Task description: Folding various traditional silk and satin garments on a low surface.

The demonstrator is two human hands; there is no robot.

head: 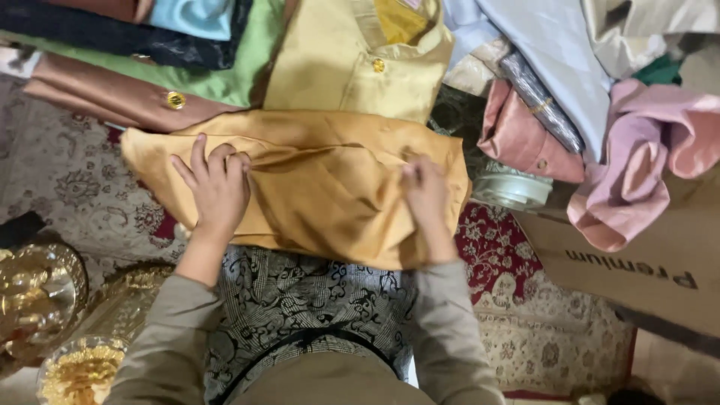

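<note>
A golden-yellow satin garment (330,202) lies folded across my lap, over a patterned black-and-white cloth (300,300). My left hand (214,184) rests flat on its left part, fingers spread and pressing the fabric. My right hand (426,196) pinches a fold of the same garment near its right edge. Just beyond it lies a lighter yellow shirt (337,67) with a gold button.
Folded clothes in brown (105,94), green (225,75), pink (525,139) and white (555,52) pile up at the back. A white jar (514,189) sits at right beside a cardboard box (637,262). Golden dishes (45,292) stand at lower left on a patterned rug (67,180).
</note>
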